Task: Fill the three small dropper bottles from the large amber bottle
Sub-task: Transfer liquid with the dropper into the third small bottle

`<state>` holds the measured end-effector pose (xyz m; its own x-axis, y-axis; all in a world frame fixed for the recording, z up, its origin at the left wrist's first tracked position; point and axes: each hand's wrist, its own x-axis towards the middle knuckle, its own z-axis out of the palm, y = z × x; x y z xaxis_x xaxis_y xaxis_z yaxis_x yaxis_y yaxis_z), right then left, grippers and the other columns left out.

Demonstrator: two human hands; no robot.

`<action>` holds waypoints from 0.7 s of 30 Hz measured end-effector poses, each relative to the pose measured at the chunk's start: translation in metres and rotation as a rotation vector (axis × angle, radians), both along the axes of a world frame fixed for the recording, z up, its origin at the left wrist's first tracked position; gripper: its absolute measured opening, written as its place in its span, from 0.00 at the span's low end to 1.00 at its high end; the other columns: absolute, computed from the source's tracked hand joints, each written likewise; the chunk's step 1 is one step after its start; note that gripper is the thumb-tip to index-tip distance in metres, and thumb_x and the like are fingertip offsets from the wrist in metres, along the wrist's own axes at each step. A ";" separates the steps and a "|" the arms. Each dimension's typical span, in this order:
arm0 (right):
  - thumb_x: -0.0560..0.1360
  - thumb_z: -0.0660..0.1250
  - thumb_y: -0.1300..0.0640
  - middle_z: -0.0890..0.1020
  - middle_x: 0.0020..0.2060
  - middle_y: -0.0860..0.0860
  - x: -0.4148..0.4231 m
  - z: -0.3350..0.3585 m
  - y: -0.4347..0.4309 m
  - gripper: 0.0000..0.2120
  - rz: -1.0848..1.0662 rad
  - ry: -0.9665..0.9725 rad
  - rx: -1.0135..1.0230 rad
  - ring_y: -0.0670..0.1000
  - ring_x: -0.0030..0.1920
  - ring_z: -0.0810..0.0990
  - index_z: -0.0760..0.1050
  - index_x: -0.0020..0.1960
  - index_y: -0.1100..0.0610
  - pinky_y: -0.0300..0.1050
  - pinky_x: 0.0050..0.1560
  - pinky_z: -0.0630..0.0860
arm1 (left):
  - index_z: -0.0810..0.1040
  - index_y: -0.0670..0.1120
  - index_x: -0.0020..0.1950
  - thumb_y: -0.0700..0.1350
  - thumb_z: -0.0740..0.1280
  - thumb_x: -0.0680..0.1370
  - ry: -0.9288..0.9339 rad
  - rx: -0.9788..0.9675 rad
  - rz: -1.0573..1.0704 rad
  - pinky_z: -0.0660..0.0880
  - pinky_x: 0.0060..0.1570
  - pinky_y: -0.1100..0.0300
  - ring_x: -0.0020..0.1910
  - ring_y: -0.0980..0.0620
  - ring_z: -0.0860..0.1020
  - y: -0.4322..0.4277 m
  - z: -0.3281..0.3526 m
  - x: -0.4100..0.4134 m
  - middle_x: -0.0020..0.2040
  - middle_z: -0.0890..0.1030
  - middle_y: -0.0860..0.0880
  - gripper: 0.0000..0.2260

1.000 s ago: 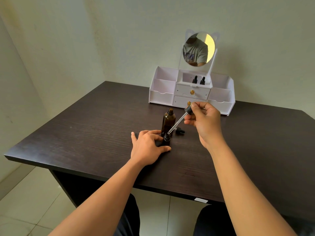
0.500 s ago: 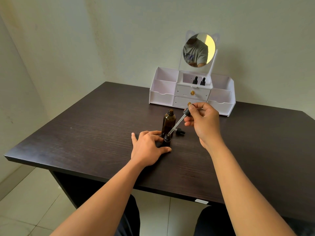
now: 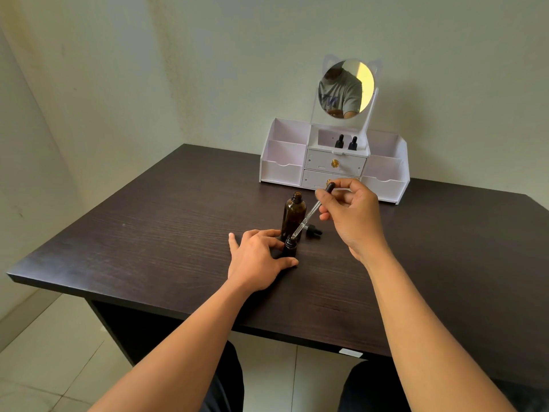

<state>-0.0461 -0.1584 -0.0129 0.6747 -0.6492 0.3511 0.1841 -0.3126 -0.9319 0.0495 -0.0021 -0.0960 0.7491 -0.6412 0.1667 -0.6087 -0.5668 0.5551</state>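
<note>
Pipette [image 3: 309, 217] pinched at its black bulb between thumb and forefinger of right hand [image 3: 350, 215], other fingers loosely curled behind; glass stem slanted down and away from those fingertips, tip at the open mouth of small dropper bottle [image 3: 290, 248]; inside the neck or just above it, impossible to tell. Left hand [image 3: 261, 257] down on table [image 3: 148, 233], thumb and forefinger curled round the small bottle's base, gripping it upright, presumably to stop so light a thing tipping under the glass tip; little finger spread on the wood. Large amber bottle [image 3: 294, 214] uncapped and upright just beyond the left fingertips, close behind the small bottle, near enough for short trips of the pipette; loose black cap [image 3: 313, 231] on the table beside it, beneath the curled right fingers. Two more dropper bottles [image 3: 339, 141], capped, well beyond both hands in the middle compartment of white organiser [image 3: 285, 171], under its round mirror [image 3: 346, 89]; judging by that, probably the first of three fills under way; squeeze of the bulb likely next; main risk a drip outside the narrow neck.
</note>
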 end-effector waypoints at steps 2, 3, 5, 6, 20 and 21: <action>0.74 0.74 0.61 0.82 0.39 0.52 0.000 -0.001 0.002 0.07 -0.009 0.011 -0.050 0.49 0.35 0.82 0.76 0.49 0.58 0.46 0.37 0.82 | 0.82 0.57 0.61 0.64 0.71 0.73 -0.001 0.005 -0.001 0.38 0.75 0.33 0.77 0.52 0.59 0.000 0.000 0.000 0.73 0.70 0.61 0.20; 0.74 0.74 0.61 0.82 0.38 0.52 0.000 -0.001 0.002 0.07 -0.022 0.014 -0.084 0.49 0.34 0.82 0.76 0.47 0.57 0.46 0.36 0.82 | 0.82 0.57 0.61 0.64 0.71 0.73 -0.002 0.005 0.000 0.38 0.75 0.33 0.77 0.52 0.59 0.000 0.000 0.000 0.73 0.70 0.61 0.19; 0.74 0.74 0.61 0.81 0.37 0.51 0.001 0.000 0.003 0.07 -0.032 0.017 -0.138 0.49 0.33 0.82 0.75 0.45 0.56 0.44 0.35 0.81 | 0.82 0.57 0.61 0.64 0.71 0.73 -0.002 -0.001 0.002 0.39 0.75 0.33 0.76 0.52 0.59 0.000 0.000 0.000 0.73 0.70 0.61 0.20; 0.74 0.74 0.61 0.81 0.38 0.50 0.001 0.001 0.004 0.07 -0.025 0.015 -0.142 0.48 0.33 0.82 0.76 0.46 0.56 0.43 0.35 0.81 | 0.82 0.57 0.61 0.64 0.71 0.73 -0.002 -0.003 0.002 0.39 0.75 0.33 0.76 0.52 0.59 0.000 0.000 0.000 0.73 0.71 0.61 0.20; 0.75 0.74 0.57 0.82 0.39 0.51 0.005 0.001 0.010 0.08 0.014 0.051 -0.262 0.51 0.38 0.84 0.74 0.44 0.52 0.39 0.33 0.79 | 0.82 0.57 0.61 0.65 0.71 0.73 -0.013 0.011 0.005 0.39 0.75 0.33 0.77 0.51 0.59 0.000 0.000 0.000 0.74 0.70 0.61 0.20; 0.75 0.74 0.57 0.82 0.39 0.52 0.006 0.001 0.011 0.08 0.013 0.052 -0.272 0.51 0.38 0.84 0.75 0.44 0.52 0.39 0.33 0.79 | 0.82 0.57 0.61 0.65 0.71 0.73 -0.014 0.010 0.004 0.39 0.75 0.33 0.77 0.51 0.59 -0.001 -0.001 0.000 0.73 0.70 0.61 0.20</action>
<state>-0.0404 -0.1478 -0.0119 0.7041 -0.5268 0.4761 0.1442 -0.5504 -0.8223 0.0495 -0.0026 -0.0967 0.7493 -0.6398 0.1707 -0.6139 -0.5745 0.5414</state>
